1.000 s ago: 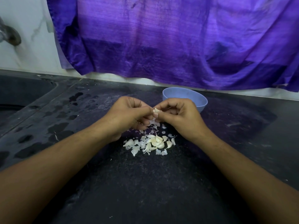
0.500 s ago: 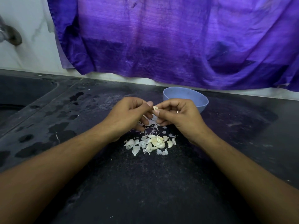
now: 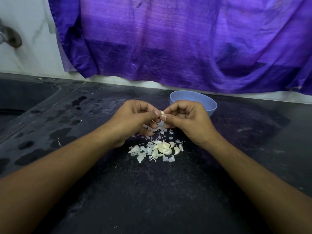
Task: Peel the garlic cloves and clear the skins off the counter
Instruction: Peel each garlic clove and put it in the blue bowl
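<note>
Both hands meet above the dark counter (image 3: pixel 152 191). My left hand (image 3: pixel 133 120) and my right hand (image 3: pixel 187 120) pinch one small garlic clove (image 3: pixel 162 112) between thumbs and fingertips, only its pale tip showing. Loose bits of skin (image 3: pixel 156 128) hang or lie right under the fingers. Below the hands sits a small pile of several garlic cloves (image 3: pixel 164 148) mixed with white papery skins (image 3: pixel 140 153) scattered to the left and around it.
A light blue bowl (image 3: pixel 202 98) stands just behind my right hand; its inside is hidden. A dark sink (image 3: pixel 20 97) lies at the far left, with wet patches beside it. A purple cloth (image 3: pixel 185 43) hangs over the back wall.
The hands have stayed in place over the pile. The fingertips have shifted slightly on the clove, and a little more of its tip shows.
</note>
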{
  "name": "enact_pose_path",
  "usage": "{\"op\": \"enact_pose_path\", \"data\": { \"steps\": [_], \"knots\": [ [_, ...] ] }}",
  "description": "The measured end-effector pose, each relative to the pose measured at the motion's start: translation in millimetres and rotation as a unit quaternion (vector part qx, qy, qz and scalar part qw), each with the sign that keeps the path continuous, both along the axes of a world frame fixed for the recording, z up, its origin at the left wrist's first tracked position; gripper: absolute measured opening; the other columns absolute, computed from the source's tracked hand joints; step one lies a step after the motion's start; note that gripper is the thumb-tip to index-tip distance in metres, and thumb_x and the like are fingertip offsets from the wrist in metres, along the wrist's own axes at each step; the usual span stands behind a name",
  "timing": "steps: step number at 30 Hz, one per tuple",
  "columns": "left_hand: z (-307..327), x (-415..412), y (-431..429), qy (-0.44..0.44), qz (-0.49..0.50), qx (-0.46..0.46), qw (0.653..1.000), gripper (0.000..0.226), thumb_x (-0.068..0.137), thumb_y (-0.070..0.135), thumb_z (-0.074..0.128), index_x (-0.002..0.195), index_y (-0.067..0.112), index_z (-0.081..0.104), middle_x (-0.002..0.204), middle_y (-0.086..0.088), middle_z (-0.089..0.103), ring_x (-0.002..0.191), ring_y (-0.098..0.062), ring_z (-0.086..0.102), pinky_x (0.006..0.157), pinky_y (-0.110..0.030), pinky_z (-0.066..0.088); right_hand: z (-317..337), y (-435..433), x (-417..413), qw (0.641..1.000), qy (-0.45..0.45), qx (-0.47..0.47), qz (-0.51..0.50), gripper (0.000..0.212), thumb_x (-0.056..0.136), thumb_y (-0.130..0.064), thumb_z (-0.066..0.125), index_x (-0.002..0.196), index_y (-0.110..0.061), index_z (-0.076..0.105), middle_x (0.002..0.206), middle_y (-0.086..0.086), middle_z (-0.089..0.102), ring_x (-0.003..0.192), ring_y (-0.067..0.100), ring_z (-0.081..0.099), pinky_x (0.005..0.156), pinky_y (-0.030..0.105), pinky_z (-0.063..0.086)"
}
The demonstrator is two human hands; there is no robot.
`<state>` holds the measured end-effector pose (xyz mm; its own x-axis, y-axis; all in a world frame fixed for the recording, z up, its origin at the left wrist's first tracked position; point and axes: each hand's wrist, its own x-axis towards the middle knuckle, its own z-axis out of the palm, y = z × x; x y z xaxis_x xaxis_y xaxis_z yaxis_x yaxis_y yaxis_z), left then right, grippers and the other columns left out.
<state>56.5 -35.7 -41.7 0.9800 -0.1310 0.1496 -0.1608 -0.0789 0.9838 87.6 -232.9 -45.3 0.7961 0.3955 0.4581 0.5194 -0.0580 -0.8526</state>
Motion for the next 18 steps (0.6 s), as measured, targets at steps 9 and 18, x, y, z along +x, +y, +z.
{"op": "enact_pose_path", "data": {
  "steps": [9, 18],
  "knots": [
    [0.3, -1.8, 0.7, -0.039, 0.015, 0.03, 0.999, 0.018, 0.098, 0.017, 0.068, 0.099, 0.0, 0.074, 0.098, -0.017, 0.077, 0.075, -0.016, 0.068, 0.061, -0.031, 0.061, 0.4, -1.4, 0.2, 1.0, -0.006, -0.002, -0.03, 0.008, 0.086, -0.003, 0.08, 0.091, -0.002, 0.074, 0.083, 0.015, 0.077, 0.074, 0.035, 0.073, 0.074, 0.044, 0.06],
    [1.0, -1.3, 0.3, 0.022, 0.032, -0.01, 0.999, 0.014, 0.093, 0.011, 0.074, 0.099, -0.002, 0.075, 0.093, -0.014, 0.078, 0.068, -0.011, 0.068, 0.057, -0.025, 0.061, -2.1, 0.7, -2.3, 0.989, -0.081, -0.099, -0.069, 0.008, 0.086, -0.01, 0.082, 0.089, -0.012, 0.074, 0.078, 0.002, 0.074, 0.063, 0.014, 0.067, 0.06, 0.026, 0.051]
  ]
}}
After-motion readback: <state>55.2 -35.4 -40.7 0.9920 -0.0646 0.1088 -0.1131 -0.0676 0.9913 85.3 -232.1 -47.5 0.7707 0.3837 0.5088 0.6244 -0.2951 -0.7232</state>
